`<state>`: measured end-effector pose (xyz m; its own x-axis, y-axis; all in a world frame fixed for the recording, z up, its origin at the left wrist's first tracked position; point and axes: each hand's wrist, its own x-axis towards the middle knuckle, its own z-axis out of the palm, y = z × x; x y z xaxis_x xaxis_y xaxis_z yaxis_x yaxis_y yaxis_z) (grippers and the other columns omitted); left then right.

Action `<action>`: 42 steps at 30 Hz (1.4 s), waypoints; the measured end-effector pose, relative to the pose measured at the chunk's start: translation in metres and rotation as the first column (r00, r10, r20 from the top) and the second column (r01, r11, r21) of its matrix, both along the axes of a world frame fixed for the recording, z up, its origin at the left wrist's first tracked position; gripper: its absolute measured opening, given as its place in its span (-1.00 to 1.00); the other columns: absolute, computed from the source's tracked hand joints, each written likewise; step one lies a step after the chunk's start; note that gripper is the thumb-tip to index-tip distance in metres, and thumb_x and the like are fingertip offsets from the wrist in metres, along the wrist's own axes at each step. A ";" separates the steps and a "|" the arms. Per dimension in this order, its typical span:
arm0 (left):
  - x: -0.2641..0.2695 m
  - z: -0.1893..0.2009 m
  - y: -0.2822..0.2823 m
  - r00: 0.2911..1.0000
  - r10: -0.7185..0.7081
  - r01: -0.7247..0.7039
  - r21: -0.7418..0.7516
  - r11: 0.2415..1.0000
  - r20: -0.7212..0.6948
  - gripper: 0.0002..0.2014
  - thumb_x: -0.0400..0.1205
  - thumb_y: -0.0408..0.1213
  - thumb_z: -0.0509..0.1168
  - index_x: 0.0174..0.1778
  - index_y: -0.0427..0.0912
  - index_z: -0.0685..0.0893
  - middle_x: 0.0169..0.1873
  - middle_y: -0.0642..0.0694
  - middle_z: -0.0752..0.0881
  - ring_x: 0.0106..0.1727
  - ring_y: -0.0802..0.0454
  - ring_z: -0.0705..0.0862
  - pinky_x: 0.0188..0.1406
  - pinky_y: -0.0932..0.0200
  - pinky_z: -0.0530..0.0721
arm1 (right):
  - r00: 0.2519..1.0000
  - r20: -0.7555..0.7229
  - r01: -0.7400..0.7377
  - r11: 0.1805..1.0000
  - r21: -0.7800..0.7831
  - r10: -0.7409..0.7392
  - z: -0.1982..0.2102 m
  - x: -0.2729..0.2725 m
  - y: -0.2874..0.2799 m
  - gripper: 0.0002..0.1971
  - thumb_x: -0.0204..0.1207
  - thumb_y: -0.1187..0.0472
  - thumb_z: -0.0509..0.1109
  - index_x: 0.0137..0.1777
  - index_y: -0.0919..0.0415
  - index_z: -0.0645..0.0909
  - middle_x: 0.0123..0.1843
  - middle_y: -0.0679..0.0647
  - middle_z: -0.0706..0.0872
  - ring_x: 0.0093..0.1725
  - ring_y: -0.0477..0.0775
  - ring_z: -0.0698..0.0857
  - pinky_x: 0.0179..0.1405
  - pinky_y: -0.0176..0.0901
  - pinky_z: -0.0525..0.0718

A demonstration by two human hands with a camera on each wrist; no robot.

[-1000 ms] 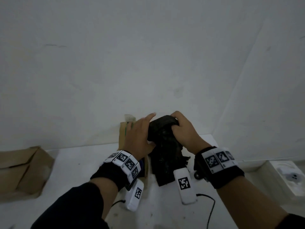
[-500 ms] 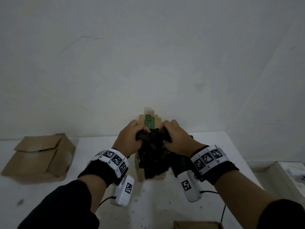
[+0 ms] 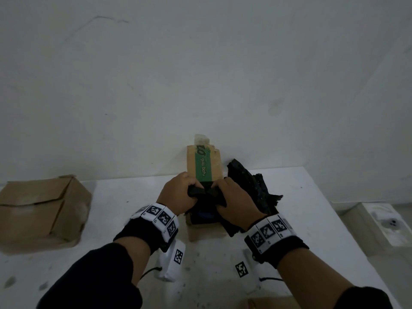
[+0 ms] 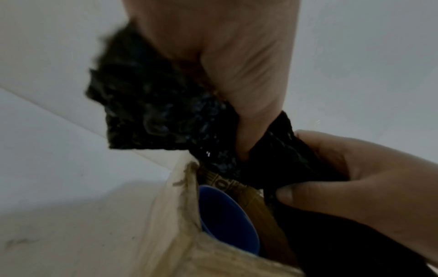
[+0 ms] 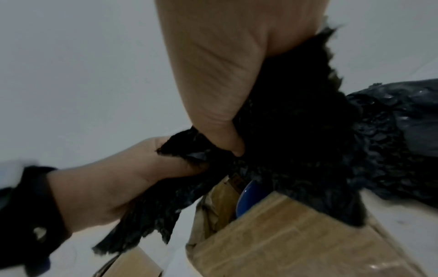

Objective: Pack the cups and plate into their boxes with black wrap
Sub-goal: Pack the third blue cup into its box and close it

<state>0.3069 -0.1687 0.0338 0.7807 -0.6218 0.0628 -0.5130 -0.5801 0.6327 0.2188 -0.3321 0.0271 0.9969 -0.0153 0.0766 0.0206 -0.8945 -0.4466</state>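
An open cardboard box (image 3: 205, 233) stands on the white table, its green-taped flap (image 3: 204, 166) upright at the back. Both hands bunch black bubble wrap (image 3: 252, 186) over the opening. My left hand (image 3: 178, 194) grips the wrap's left end, and my right hand (image 3: 234, 202) grips it beside the left; the loose wrap spills to the right. A blue dish (image 4: 225, 215) sits inside the box under the wrap, and its blue rim (image 5: 246, 198) shows again in the right wrist view. Whether it is a cup or a plate is unclear.
A second brown box (image 3: 42, 210) sits at the table's left. Another box edge (image 3: 272, 303) shows at the near table edge. A white moulded tray (image 3: 385, 221) lies beyond the table's right edge. The wall stands close behind the open box.
Both hands have come down with the wrap toward the box opening. My left hand lay with its fingers stretched over the wrap and now curls round it. The flap now shows above the hands.
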 end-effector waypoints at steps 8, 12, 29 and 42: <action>0.019 -0.005 0.016 0.973 -0.223 0.230 0.175 0.957 -0.063 -0.60 0.36 -0.51 0.37 -0.01 0.03 0.79 0.05 -0.07 0.67 0.11 -0.08 0.61 0.11 -0.08 0.62 | 0.928 -0.315 -0.247 0.962 -0.116 0.200 0.006 0.008 0.003 -0.61 0.54 0.31 0.21 0.37 0.20 0.52 0.38 0.11 0.48 0.32 0.19 0.42 0.28 0.00 0.40; 0.016 -0.007 0.016 0.984 -0.153 0.168 0.194 0.967 -0.089 -0.32 0.29 -0.39 0.35 0.40 0.01 0.51 0.31 -0.10 0.49 0.31 -0.06 0.49 0.21 -0.07 0.58 | 0.859 -0.469 -0.314 0.934 -0.169 0.204 0.006 0.017 0.015 -0.59 0.56 0.35 0.17 0.39 0.17 0.54 0.40 0.16 0.53 0.32 0.26 0.46 0.41 0.11 0.31; -0.012 -0.023 0.012 0.408 -0.191 -0.602 -0.421 0.679 -0.892 -0.64 0.70 -0.07 0.09 0.35 -0.10 0.57 0.08 -0.12 0.74 -0.07 0.13 0.79 -0.28 0.27 0.74 | 0.901 -0.391 -0.196 0.980 0.026 0.190 -0.006 0.029 0.024 -0.70 0.50 0.27 0.34 0.23 0.26 0.48 0.12 0.22 0.66 0.07 0.20 0.64 0.05 0.01 0.64; -0.018 -0.030 0.016 0.512 -0.104 -0.558 -0.423 0.714 -0.852 -0.44 0.64 0.28 -0.13 0.39 0.15 0.53 0.45 0.04 0.51 0.45 0.08 0.46 0.49 -0.01 0.37 | 0.884 -0.428 -0.253 0.962 -0.100 0.187 -0.012 0.009 0.025 -0.70 0.68 0.06 0.04 -0.01 0.25 0.52 0.07 0.20 0.45 0.03 0.23 0.44 -0.03 0.05 0.47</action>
